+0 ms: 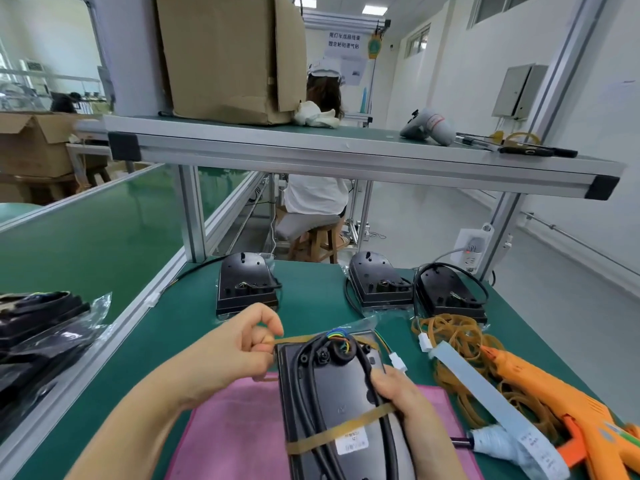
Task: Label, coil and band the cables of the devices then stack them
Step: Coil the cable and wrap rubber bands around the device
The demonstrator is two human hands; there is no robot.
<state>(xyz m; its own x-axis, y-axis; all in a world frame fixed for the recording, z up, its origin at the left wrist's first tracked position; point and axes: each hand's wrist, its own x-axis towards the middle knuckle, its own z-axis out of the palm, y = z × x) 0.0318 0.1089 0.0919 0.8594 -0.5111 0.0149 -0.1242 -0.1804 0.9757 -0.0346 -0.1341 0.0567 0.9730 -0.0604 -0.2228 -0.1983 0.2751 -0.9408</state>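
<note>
A black device lies face down on a pink cloth, its black cable looped over its back. One tan rubber band crosses the lower part near a white label. My left hand pinches a second rubber band and stretches it across the device's top end. My right hand grips the device's right edge with the cable under the thumb. Three more black devices lie at the back of the green table.
A heap of rubber bands lies to the right, with a strip of labels and an orange glue gun over it. Bagged black devices sit at left beyond an aluminium rail. A shelf hangs overhead. Another person sits behind.
</note>
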